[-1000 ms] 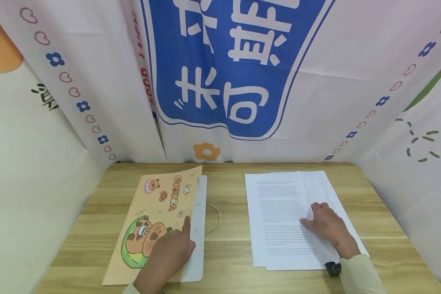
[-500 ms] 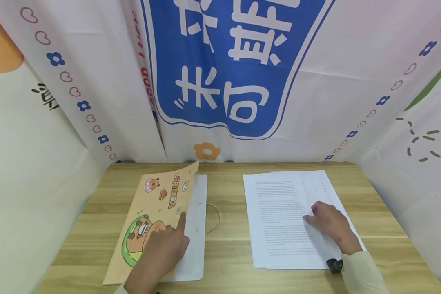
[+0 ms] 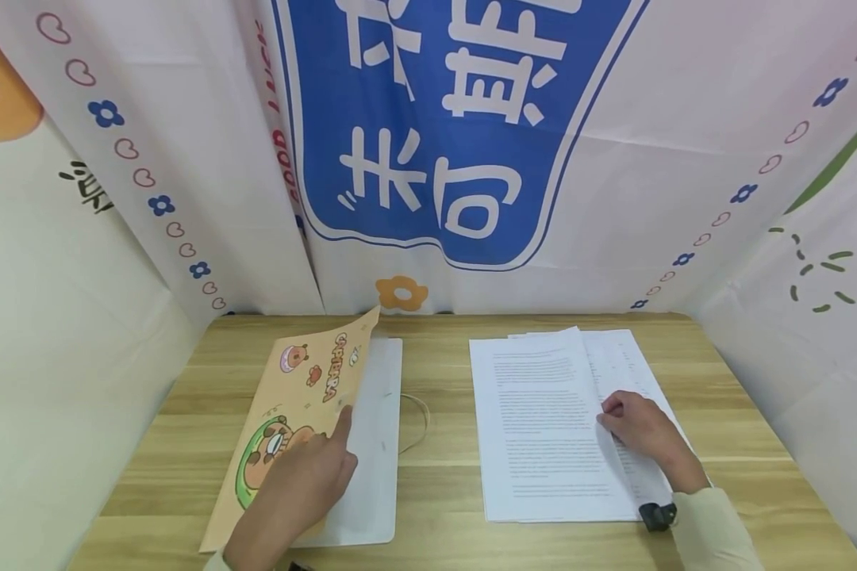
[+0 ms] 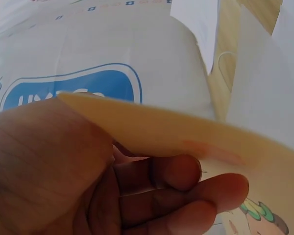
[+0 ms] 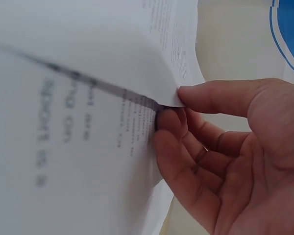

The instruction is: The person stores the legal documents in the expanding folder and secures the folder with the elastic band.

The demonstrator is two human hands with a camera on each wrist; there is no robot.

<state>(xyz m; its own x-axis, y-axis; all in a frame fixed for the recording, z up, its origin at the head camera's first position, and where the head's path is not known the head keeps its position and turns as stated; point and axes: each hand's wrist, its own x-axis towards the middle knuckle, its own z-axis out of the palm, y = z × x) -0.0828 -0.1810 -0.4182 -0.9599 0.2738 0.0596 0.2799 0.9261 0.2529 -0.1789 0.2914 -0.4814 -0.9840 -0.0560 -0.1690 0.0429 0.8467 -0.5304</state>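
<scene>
Head view: I have a folder (image 3: 286, 400) lying on the left half of the wood-grain table (image 3: 439, 507), its orange front cover tilted up off the pale inner side (image 3: 373, 468). The left hand (image 3: 303, 480) grasps the cover's free edge, index finger extended along the printed face; my left wrist view shows the other fingers (image 4: 225, 191) curled on that same face, thumb hidden from me. The cover carries capybara drawings and lettering. A thin cord loop (image 3: 424, 420) reaches from the folder's right edge onto the table. On the right half lies a paper stack (image 3: 636, 357), well apart from the folder. The right hand (image 3: 646, 436) pinches the right edge of the top sheet (image 3: 543, 428); in the right wrist view I read thumb above, fingers below, edge bent upward over another printed page (image 5: 78, 161). Black device (image 3: 657, 517) at the right cuff. White cloth (image 3: 685, 198) with a blue panel (image 3: 464, 143) stands behind.
</scene>
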